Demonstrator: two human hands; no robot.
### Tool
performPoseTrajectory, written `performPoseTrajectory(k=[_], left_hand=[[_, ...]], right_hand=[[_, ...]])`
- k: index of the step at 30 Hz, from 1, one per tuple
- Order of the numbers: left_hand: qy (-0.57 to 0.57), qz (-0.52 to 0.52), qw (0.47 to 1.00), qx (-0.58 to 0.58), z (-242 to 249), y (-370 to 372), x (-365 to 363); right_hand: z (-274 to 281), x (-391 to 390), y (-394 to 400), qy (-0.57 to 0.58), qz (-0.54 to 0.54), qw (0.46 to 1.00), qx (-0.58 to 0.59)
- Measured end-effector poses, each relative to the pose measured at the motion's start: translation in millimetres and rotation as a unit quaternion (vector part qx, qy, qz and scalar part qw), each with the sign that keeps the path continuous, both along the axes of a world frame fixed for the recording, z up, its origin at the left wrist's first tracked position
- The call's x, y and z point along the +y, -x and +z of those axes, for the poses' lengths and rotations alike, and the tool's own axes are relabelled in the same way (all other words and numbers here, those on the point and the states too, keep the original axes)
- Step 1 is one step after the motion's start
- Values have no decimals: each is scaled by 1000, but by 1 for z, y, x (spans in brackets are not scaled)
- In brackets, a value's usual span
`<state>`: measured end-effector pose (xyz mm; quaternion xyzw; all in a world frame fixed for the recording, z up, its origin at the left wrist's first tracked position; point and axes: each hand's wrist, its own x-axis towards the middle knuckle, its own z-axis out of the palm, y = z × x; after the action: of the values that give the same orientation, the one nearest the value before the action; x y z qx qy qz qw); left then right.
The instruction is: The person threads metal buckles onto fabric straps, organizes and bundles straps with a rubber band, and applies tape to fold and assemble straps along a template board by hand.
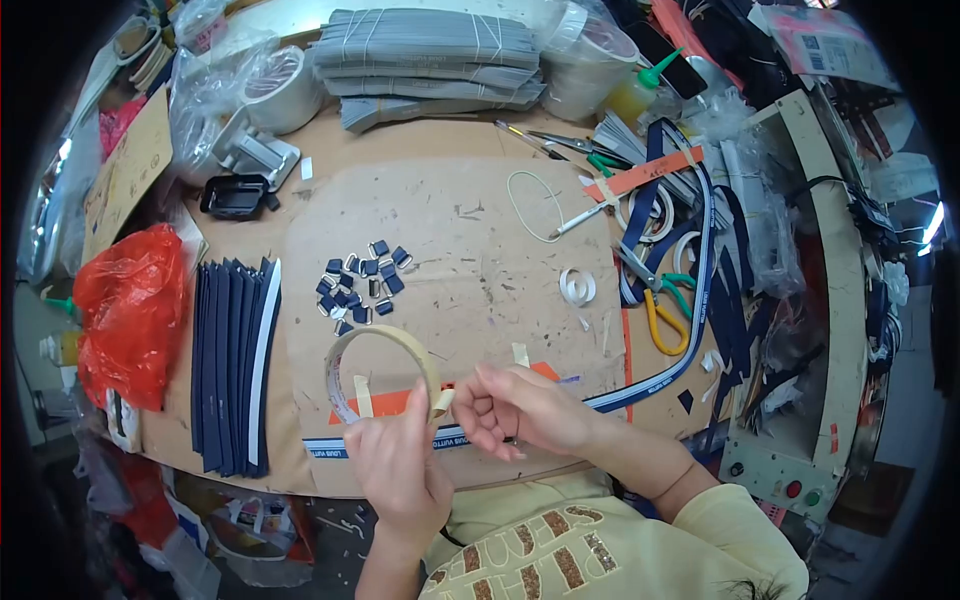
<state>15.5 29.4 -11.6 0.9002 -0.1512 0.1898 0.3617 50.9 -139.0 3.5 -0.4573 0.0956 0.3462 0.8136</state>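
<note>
My left hand (402,470) is wrapped round the lower right edge of a roll of masking tape (405,345), which stands tilted above the table. My right hand (515,410) is just right of the roll, its fingers curled near a short loose tape end (444,402); whether it pinches anything is too small to tell. Beneath both hands, a blue and white lettered strap (600,402) runs along the table's front edge and curves up on the right. An orange strip (392,403) lies behind it, with pieces of tape on it.
Small navy tabs with metal rings (370,268) lie behind the roll. Navy strips (225,365) and a red plastic bag (130,310) are at the left. Orange-handled scissors (665,325), a white tape roll (577,287) and a pen (580,219) lie right. Grey bundles (430,55) stand at the back.
</note>
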Motion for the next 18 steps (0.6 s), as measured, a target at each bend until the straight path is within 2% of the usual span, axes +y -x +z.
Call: performPoseTrajectory(k=[2,8,13,18], left_hand=[[-45,-23,998,-41,-3,3,1],[-90,-37,995,4,-4,11,10],[-106,5,994,36,-6,15,13],[-25,101,995,-9,-19,13,32]], right_hand=[[-6,-2,-2,-100,74,985,120],[-21,13,3,-90,52,991,89],[-33,25,19,-190,40,974,118],[-39,44,37,-295,26,946,134]])
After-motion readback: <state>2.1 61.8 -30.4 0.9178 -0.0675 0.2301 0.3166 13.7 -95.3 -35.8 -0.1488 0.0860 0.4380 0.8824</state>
